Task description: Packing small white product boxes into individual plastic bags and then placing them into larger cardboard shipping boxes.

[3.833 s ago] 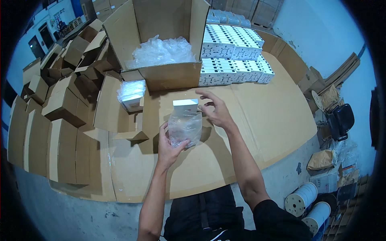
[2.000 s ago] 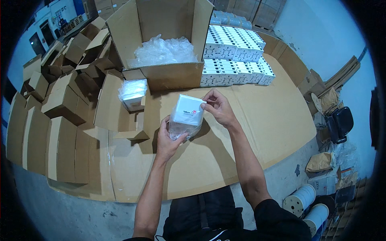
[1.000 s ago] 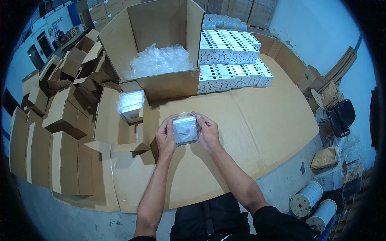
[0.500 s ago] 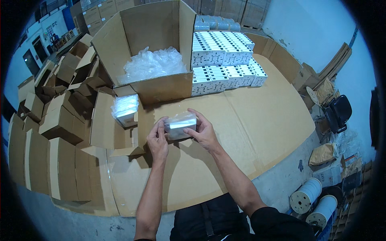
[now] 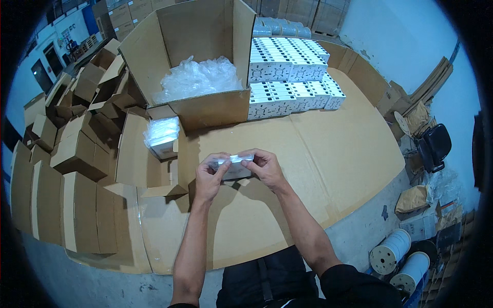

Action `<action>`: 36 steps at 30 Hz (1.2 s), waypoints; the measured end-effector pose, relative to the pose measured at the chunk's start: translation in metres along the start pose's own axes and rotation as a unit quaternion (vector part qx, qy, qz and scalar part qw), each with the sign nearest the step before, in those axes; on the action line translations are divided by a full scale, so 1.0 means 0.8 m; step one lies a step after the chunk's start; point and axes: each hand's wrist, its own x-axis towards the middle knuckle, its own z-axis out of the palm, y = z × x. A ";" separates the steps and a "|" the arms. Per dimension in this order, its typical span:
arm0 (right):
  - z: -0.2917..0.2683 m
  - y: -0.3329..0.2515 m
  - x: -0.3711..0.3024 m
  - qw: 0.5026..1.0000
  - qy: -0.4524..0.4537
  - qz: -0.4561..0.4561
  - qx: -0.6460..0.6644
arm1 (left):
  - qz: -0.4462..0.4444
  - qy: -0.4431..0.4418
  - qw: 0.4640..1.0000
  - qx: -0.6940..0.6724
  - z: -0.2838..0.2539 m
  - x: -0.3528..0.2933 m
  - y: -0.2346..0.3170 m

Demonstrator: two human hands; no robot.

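Note:
Between my two hands is a small white box [image 5: 237, 171] in a clear plastic sleeve, held just above the cardboard-covered table. My left hand [image 5: 211, 176] pinches the sleeve at the box's upper left. On the other side my right hand [image 5: 266, 168] has thumb and fingers closed on the upper right edge. The left of the table holds an open carton [image 5: 135, 154], in which several plastic-wrapped white boxes [image 5: 163, 134] stand at the far end. Behind it, a large open carton [image 5: 213, 112] contains a heap of clear plastic bags [image 5: 199, 78].
White printed boxes [image 5: 287, 66] are stacked in rows right of the large carton. Empty brown cartons [image 5: 82, 154] crowd the left side. Bare cardboard [image 5: 349, 154] covers the table's right half. Cable reels [image 5: 391, 251] and a black chair [image 5: 434, 146] stand beyond the right edge.
The wrapped box has tipped, so its bright top face now looks narrow. My right hand has shifted up to its top edge, and both thumbs have come together on the sleeve's upper side.

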 end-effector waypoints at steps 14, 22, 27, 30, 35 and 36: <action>0.011 -0.008 0.004 0.999 0.010 -0.049 0.018 | 0.047 0.051 0.996 -0.062 -0.002 0.000 -0.002; 0.016 -0.028 -0.005 0.990 0.047 -0.101 0.083 | 0.018 0.052 0.991 -0.121 0.001 0.000 -0.005; -0.012 -0.025 -0.011 0.997 -0.022 -0.039 -0.057 | 0.013 0.047 0.992 -0.115 0.002 0.002 -0.007; -0.004 -0.030 -0.012 0.995 -0.001 0.024 -0.095 | 0.028 0.063 0.990 -0.120 0.007 0.001 -0.002; -0.002 -0.028 -0.009 0.995 0.018 0.023 -0.094 | -0.047 0.083 0.974 -0.208 -0.013 0.007 -0.022; -0.001 -0.028 -0.008 0.995 0.018 0.015 -0.093 | -0.047 0.084 0.974 -0.207 -0.009 0.006 -0.017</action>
